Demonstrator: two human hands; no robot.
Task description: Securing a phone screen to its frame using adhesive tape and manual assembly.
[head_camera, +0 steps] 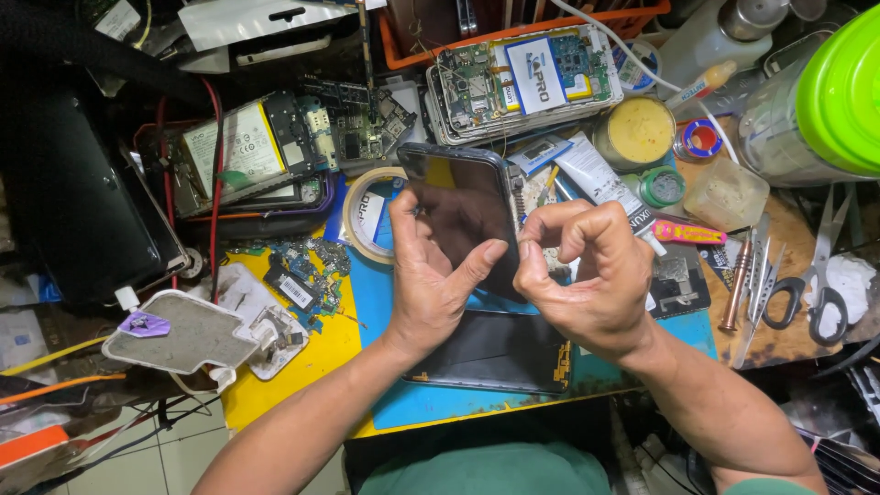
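Both hands [513, 275] gripping phone [463, 206], paste tin [634, 133]

phone [458, 206] lower edge hidden, green lid [841, 92] cropped

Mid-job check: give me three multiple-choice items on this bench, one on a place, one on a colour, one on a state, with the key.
1. Where are the scissors?
A. right of the hands
B. on the yellow mat
C. in the orange tray

2. What colour is the big jar's lid?
A. red
B. green
C. black

3. How is the dark phone held?
A. lying untouched
B. by the left hand alone
C. between both hands

Key: 1 A, they lie at the bench's right edge. 2 B, the lid is bright green. 3 C, the left hand and right hand both grip it.
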